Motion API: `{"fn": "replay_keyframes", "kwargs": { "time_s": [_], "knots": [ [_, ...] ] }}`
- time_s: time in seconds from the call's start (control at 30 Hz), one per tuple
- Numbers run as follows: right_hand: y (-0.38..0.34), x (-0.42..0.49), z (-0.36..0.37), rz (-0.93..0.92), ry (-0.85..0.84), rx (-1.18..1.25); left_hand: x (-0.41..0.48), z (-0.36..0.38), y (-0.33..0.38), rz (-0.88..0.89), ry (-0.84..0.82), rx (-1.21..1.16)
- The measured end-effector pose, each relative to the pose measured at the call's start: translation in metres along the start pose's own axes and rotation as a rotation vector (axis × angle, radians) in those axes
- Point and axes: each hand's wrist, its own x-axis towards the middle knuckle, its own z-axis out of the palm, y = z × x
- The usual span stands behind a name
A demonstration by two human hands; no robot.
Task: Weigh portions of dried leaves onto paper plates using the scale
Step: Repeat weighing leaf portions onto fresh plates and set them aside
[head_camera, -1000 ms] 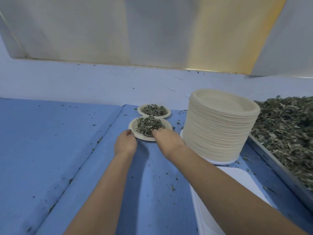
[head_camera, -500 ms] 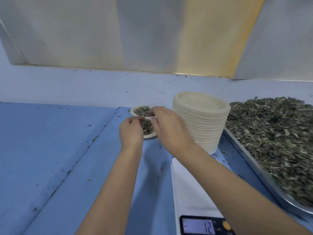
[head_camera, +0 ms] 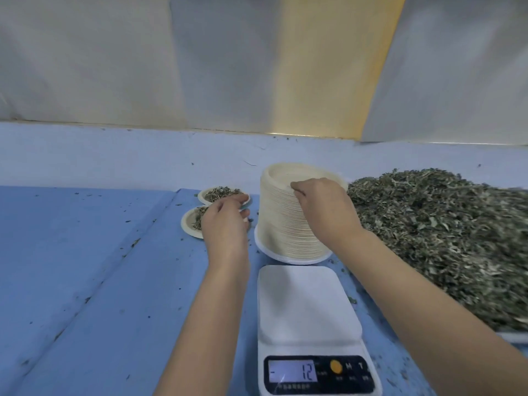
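Observation:
A tall stack of paper plates (head_camera: 281, 224) stands behind the white scale (head_camera: 307, 304), whose platform is bare and whose display (head_camera: 293, 371) reads -12. My right hand (head_camera: 323, 208) lies over the stack's top, fingertips curled on the rim of the top plate. Two plates filled with dried leaves sit left of the stack, a far one (head_camera: 220, 194) and a near one (head_camera: 190, 224). My left hand (head_camera: 225, 221) hovers over the near filled plate with relaxed fingers and holds nothing. A big heap of dried leaves (head_camera: 443, 232) lies at the right.
The heap rests in a metal tray whose edge (head_camera: 513, 337) shows at the lower right. The blue table surface (head_camera: 85, 252) carries scattered leaf crumbs. A pale blue wall ledge and a metal panel rise behind the table.
Both hands have let go of the near filled plate. My right hand moved right onto the top of the plate stack, and my left hand drew back a little above the filled plate.

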Motion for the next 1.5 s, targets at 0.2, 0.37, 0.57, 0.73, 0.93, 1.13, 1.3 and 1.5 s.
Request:
{"fn": "replay_keyframes", "kwargs": {
  "time_s": [0.2, 0.37, 0.57, 0.73, 0.93, 1.13, 1.3, 1.5],
  "knots": [
    [0.003, 0.006, -0.002, 0.004, -0.035, 0.08, -0.004, 0.001, -0.003, -0.016, -0.036, 0.016],
    [0.006, 0.006, -0.006, -0.027, -0.031, 0.136, -0.01, 0.005, -0.005, -0.027, -0.055, 0.024],
    [0.01, 0.01, -0.008, -0.073, -0.06, 0.14, -0.014, 0.008, -0.008, -0.037, -0.09, 0.065],
    [0.008, 0.009, -0.007, -0.079, -0.031, 0.122, -0.02, 0.012, -0.01, -0.028, -0.117, 0.076],
    [0.008, 0.008, -0.005, -0.059, 0.004, 0.212, -0.021, 0.012, -0.011, -0.035, -0.13, 0.085],
    [0.01, 0.009, -0.006, -0.083, 0.082, 0.186, -0.02, 0.013, -0.011, -0.056, -0.128, 0.077],
    [0.012, 0.01, -0.001, -0.103, 0.154, 0.139, -0.02, 0.012, -0.011, -0.06, -0.121, 0.068],
    [-0.008, -0.018, -0.002, -0.292, 0.344, 0.218, -0.017, 0.009, -0.009, -0.042, -0.145, 0.002]
  ]
}}
